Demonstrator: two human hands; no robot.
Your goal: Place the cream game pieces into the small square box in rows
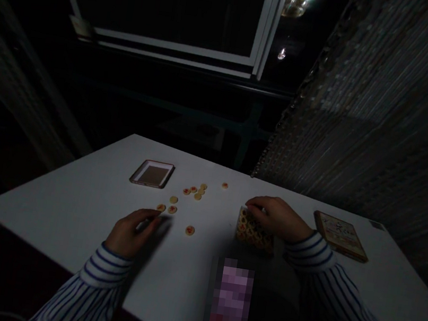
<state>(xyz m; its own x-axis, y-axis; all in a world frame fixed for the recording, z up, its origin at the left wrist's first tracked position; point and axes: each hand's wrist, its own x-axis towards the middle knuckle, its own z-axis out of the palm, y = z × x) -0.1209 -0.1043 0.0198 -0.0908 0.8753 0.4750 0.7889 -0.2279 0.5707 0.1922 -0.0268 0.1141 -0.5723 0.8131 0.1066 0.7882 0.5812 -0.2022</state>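
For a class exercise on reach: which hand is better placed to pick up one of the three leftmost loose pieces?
Probably the left hand: its fingers are right by those loose pieces, while the right hand is farther away, at the packed pieces.

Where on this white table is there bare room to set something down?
Bare: the left end of the table, left of the open tray and left hand; also the strip between the loose discs and the packed discs by the right hand. Crowded: right of the tray, among loose discs, and around the right hand.
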